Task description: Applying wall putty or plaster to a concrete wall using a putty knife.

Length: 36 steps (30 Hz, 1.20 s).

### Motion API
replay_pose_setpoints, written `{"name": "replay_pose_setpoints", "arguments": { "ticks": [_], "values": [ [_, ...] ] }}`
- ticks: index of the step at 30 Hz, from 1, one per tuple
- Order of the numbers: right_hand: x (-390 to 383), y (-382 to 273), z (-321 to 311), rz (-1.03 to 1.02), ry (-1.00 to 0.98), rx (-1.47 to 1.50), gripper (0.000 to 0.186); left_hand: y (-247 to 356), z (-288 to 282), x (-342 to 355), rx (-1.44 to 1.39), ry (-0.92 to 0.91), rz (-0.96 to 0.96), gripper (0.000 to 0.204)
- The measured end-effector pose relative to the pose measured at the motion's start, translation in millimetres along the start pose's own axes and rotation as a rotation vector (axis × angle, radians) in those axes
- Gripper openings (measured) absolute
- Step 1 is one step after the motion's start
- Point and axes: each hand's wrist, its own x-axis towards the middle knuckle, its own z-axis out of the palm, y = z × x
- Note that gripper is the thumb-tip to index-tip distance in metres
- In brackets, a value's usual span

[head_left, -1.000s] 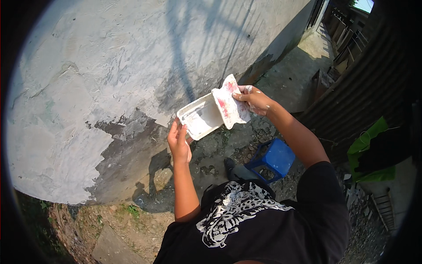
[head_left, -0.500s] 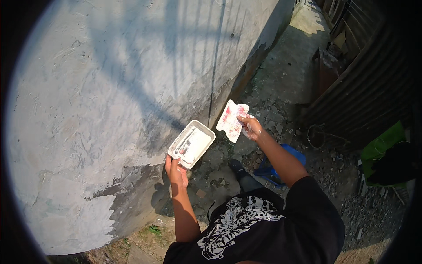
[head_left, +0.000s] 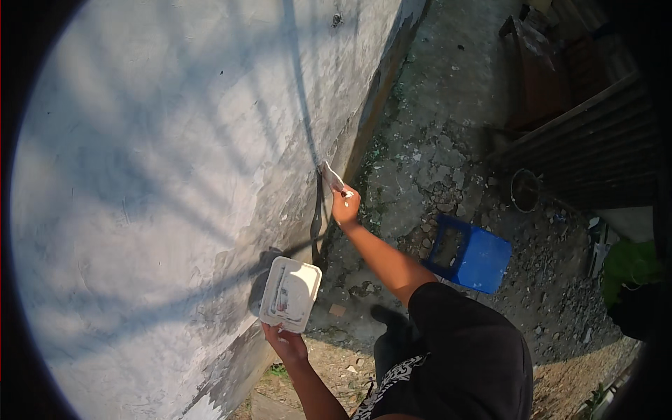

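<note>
My left hand [head_left: 288, 345] grips the lower end of a white rectangular plastic tray [head_left: 318, 280], which is tilted beside the wall. White paste [head_left: 302, 295] covers part of the tray's inside, next to dark streaks. Up and to the right, my right hand [head_left: 346, 208] is closed on a flat spreader [head_left: 332, 176], seen nearly edge-on, its far edge at the wall's surface. White smears mark the fingers of that hand. The rough plastered wall [head_left: 140, 182] fills the left side, pale above and darker and patchy toward its base.
A blue plastic stool [head_left: 484, 259] lies right of my right arm. Beyond it are a bucket [head_left: 525, 190] and corrugated sheeting [head_left: 584, 133]. A brown wooden piece of furniture [head_left: 539, 80] stands at the upper right. Rubble [head_left: 546, 315] covers the ground on the right.
My right hand has moved left, bringing the spreader from beside the tray to the wall. The tray in my left hand sits lower in view. The view has shifted, showing more of the stool.
</note>
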Motion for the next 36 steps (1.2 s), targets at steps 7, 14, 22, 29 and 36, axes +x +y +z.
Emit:
{"name": "replay_pose_setpoints", "arguments": {
  "ticks": [7, 14, 22, 29, 36],
  "values": [
    [-51.2, -18.8, 78.6, -0.195, 0.043, 0.028, 0.035, -10.7, -18.3, 1.2, 0.040, 0.119, -0.033, 0.055],
    [-117.6, 15.9, 9.3, -0.138, -0.391, 0.003, 0.035, -18.1, -18.2, -1.3, -0.026, 0.159, -0.030, 0.054],
    [29.6, 38.3, -8.7, -0.117, -0.033, 0.017, 0.034, -30.9, -31.3, -1.7, 0.001, -0.040, -0.006, 0.060],
    [35.6, -6.3, 26.5, 0.110, -0.008, -0.110, 0.034, -29.9, -62.1, -28.6, 0.047, -0.016, -0.013, 0.063],
    [-76.7, -32.0, 22.5, -0.293, -0.222, -0.048, 0.046, -14.4, -69.9, -34.7, 0.030, -0.023, -0.016, 0.060]
  ]
}}
